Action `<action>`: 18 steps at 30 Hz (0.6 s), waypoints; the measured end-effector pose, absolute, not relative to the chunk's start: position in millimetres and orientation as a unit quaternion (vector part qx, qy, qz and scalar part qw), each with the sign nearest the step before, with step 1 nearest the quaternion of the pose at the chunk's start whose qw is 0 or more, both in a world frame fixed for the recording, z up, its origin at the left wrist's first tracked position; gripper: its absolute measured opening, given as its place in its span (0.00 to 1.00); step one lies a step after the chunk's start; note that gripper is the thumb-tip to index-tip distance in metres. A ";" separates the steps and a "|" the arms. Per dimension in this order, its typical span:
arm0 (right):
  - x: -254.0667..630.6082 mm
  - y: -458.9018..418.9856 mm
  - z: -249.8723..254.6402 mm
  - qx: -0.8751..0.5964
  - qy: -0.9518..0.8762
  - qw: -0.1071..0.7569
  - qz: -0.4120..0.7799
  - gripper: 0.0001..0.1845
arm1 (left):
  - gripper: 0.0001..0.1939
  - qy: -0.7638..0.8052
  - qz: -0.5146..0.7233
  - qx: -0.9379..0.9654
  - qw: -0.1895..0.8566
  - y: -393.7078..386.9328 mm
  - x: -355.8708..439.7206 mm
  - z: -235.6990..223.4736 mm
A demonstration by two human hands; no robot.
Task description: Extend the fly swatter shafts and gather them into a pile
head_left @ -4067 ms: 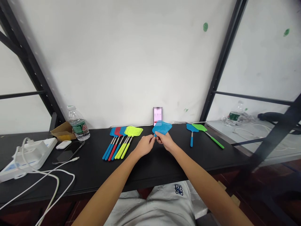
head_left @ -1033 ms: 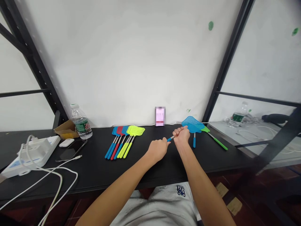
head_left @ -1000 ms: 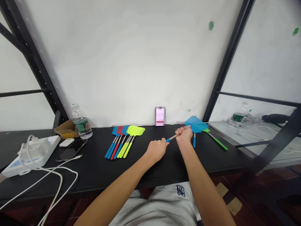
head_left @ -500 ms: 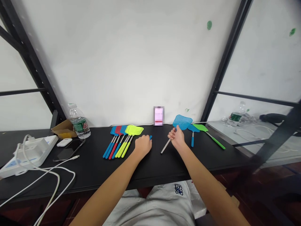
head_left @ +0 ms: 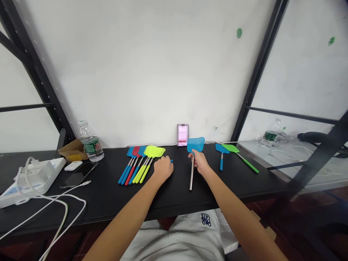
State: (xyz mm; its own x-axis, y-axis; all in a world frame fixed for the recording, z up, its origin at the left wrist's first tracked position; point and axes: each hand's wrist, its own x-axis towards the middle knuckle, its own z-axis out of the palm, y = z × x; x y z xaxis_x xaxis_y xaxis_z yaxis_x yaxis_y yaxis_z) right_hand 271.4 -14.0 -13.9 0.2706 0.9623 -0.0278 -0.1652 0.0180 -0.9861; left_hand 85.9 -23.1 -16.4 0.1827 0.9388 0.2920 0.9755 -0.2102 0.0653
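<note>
My right hand [head_left: 200, 162] is closed round the neck of a blue fly swatter [head_left: 195, 144]. Its mesh head points up, and its bare metal rod slants down below my fingers with no grip on the end. My left hand [head_left: 163, 167] is a fist around a blue handle [head_left: 172, 161], of which only the tip shows. Left of that fist lies a row of fly swatters [head_left: 137, 165] with blue, red and yellow handles. To the right, a short blue fly swatter [head_left: 221, 156] and a longer green fly swatter [head_left: 246, 159] lie with their heads touching or overlapping.
A phone with a lit screen [head_left: 183, 135] leans on the wall. At the left are a water bottle [head_left: 93, 145], a cardboard box [head_left: 73, 150], a white case [head_left: 73, 166], a dark phone [head_left: 80, 174] and a power strip [head_left: 54, 177] with loose cables. Black shelf posts flank the table.
My right hand has moved left with the blue fly swatter, bringing it nearer my left hand. Its rod has swung closer to upright in view. My left hand stays almost in place.
</note>
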 end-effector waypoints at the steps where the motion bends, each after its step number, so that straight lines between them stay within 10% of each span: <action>1: 271.3 -14.4 -13.3 -0.518 -0.380 0.601 0.475 0.16 | 0.15 -0.626 -0.134 -0.765 0.066 -23.4 85.8 -15.7; 18: 273.8 -14.4 -9.5 -0.451 -0.365 0.627 0.520 0.19 | 0.20 -0.641 -0.133 -0.754 0.051 -23.0 82.5 -12.5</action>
